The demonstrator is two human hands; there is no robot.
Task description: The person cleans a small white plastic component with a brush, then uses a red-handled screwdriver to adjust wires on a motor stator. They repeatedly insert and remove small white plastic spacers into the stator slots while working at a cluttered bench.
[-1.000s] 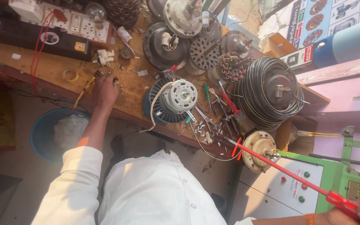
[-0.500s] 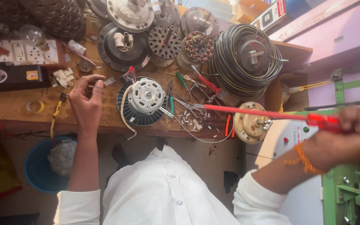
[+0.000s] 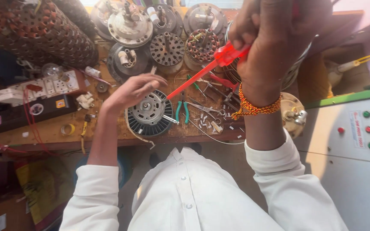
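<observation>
The fingers of the right hand (image 3: 279,38) are clamped around the red handle of a long screwdriver (image 3: 206,70), high above the bench and close to the camera. The fingers of the left hand (image 3: 131,92) are apart and a little curled; the hand rests over the top edge of a round fan motor (image 3: 149,113) and holds nothing.

The screwdriver lies on a slant: its handle is up at the right, and its thin red shaft runs down to the left, with the tip pointing at the motor, just beside the left fingertips. The motor lies flat near the front edge of the wooden bench (image 3: 43,132), its shaft end facing up.

Just right of the motor lie green-handled pliers (image 3: 181,112), and past them small tools and bits of wire. Behind stand more motor parts and a copper winding (image 3: 202,45). On the left are a white switch board (image 3: 50,87) and a bulb (image 3: 52,70). A grey control box (image 3: 356,128) stands at the right.
</observation>
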